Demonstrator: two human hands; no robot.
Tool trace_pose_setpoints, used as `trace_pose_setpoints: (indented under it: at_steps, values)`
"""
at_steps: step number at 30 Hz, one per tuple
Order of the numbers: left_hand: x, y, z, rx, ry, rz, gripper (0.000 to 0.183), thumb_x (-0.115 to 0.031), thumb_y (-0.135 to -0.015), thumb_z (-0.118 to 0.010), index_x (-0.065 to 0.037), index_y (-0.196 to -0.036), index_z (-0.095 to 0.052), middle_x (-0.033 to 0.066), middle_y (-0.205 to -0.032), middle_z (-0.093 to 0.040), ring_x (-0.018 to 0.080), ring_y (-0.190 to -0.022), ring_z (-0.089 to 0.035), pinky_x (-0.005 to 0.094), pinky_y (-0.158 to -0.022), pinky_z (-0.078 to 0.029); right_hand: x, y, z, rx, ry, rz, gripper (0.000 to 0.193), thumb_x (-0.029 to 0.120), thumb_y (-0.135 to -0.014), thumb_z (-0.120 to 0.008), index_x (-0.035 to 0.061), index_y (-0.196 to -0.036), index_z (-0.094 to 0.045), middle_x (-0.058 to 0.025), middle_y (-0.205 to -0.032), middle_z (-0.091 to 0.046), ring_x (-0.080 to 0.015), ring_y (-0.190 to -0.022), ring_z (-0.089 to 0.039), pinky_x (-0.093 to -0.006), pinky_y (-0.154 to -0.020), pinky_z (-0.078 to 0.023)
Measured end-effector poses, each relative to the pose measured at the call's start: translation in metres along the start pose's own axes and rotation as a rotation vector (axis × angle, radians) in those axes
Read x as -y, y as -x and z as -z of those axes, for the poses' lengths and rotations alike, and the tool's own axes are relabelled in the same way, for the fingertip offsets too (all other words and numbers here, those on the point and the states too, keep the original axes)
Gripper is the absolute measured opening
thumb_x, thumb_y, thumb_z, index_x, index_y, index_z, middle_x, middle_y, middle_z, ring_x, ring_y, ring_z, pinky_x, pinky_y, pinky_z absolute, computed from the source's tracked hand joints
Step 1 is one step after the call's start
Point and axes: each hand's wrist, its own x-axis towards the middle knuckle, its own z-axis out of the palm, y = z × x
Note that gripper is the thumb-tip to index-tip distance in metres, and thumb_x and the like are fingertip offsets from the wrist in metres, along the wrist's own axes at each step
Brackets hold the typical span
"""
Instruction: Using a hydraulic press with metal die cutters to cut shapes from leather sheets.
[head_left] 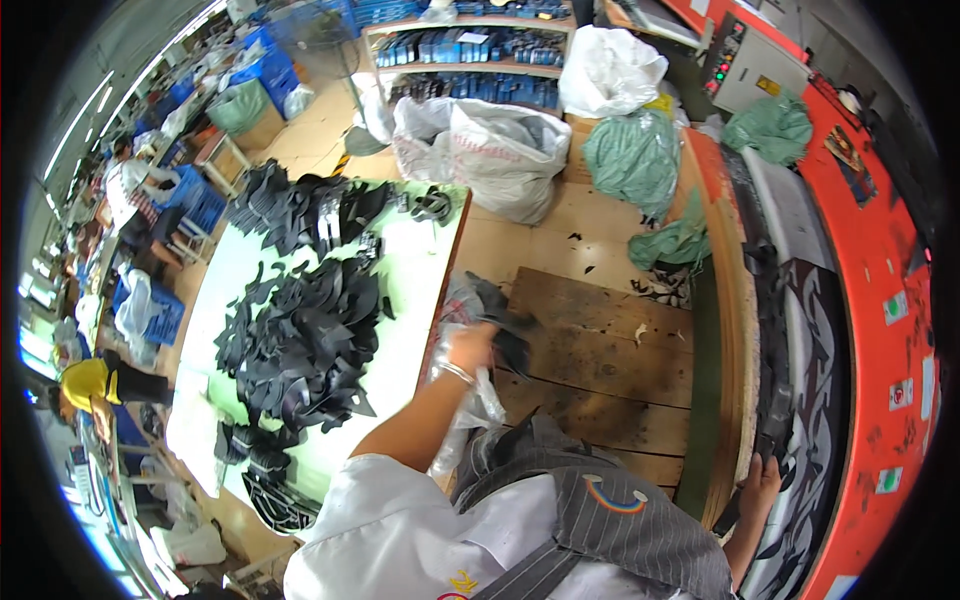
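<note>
My left hand [472, 350], with a bracelet at the wrist, is beside the table's right edge above a clear plastic bag [450, 410]. Its fingers look closed on black cut pieces [513, 350], which are smeared by motion. Far to the right, my right hand [762, 488] rests at the edge of the machine bed, its fingers bent against the black sheet material [770, 400]. A dark flat piece [728, 516] sticks out below that palm; whether the fingers grip it is hard to make out. Cut-out shapes show in the sheet [815, 330].
A pale table [405, 290] on my left bears a large heap of black cut pieces [300, 340]. White sacks [505, 150] and green sacks [632, 160] stand ahead, before a shelf [470, 68]. A red machine [870, 260] borders the right. Coworkers [85, 385] are at left.
</note>
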Motion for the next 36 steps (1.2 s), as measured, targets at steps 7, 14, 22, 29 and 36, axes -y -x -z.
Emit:
trace_pose_setpoints:
  at_steps: [7,14,22,29,36]
  values:
    - [0.246,-0.018,0.121,-0.412,-0.593,-0.147,0.028,-0.023,-0.089,-0.052,-0.009,-0.113,-0.058,0.0087,-0.105,-0.064,0.0255,-0.094,-0.062,0.0395,-0.080,-0.050,-0.007,-0.032,-0.003,0.134,0.503,-0.296,0.023,0.026,-0.085,-0.057,0.0053,-0.094,-0.062,-0.0222,-0.089,-0.065,-0.0418,-0.087,-0.062,-0.0491,-0.075,-0.048]
    - [0.132,-0.281,0.011,-0.109,0.187,-0.670,0.035,-0.025,-0.094,-0.052,-0.001,-0.119,-0.054,0.0098,-0.103,-0.059,0.0210,-0.094,-0.056,0.0377,-0.095,-0.043,-0.013,-0.111,-0.073,0.112,0.481,-0.009,0.025,0.031,-0.087,-0.058,0.0080,-0.094,-0.064,-0.0120,-0.094,-0.064,-0.0294,-0.098,-0.059,-0.0447,-0.087,-0.040]
    - [-0.331,-0.231,-0.135,0.600,0.680,-0.335,0.028,-0.026,-0.098,-0.052,-0.007,-0.116,-0.058,0.0005,-0.090,-0.057,0.0091,-0.080,-0.053,0.0241,-0.073,-0.045,-0.101,-0.015,0.014,-0.384,0.368,-0.141,0.032,0.024,-0.081,-0.067,0.0120,-0.110,-0.063,-0.0070,-0.114,-0.061,-0.0258,-0.113,-0.053,-0.0420,-0.099,-0.034]
    - [-0.523,-0.105,-0.241,1.072,0.572,-0.823,0.014,-0.012,-0.093,-0.058,-0.001,-0.098,-0.065,0.0023,-0.081,-0.064,0.0075,-0.071,-0.058,0.0222,-0.067,-0.048,-0.175,0.102,0.078,-0.319,0.502,-0.506,0.045,0.001,-0.074,-0.058,0.0159,-0.116,-0.063,-0.0052,-0.121,-0.058,-0.0252,-0.113,-0.054,-0.0384,-0.092,-0.042]
    - [-0.585,-0.021,-0.317,1.273,0.391,-1.052,0.015,-0.011,-0.089,-0.062,0.002,-0.095,-0.066,0.0049,-0.083,-0.066,0.0095,-0.074,-0.059,0.0244,-0.068,-0.048,-0.209,0.129,0.118,0.035,0.417,-0.401,0.042,0.003,-0.076,-0.058,0.0205,-0.113,-0.067,-0.0037,-0.119,-0.060,-0.0235,-0.110,-0.055,-0.0363,-0.089,-0.046]
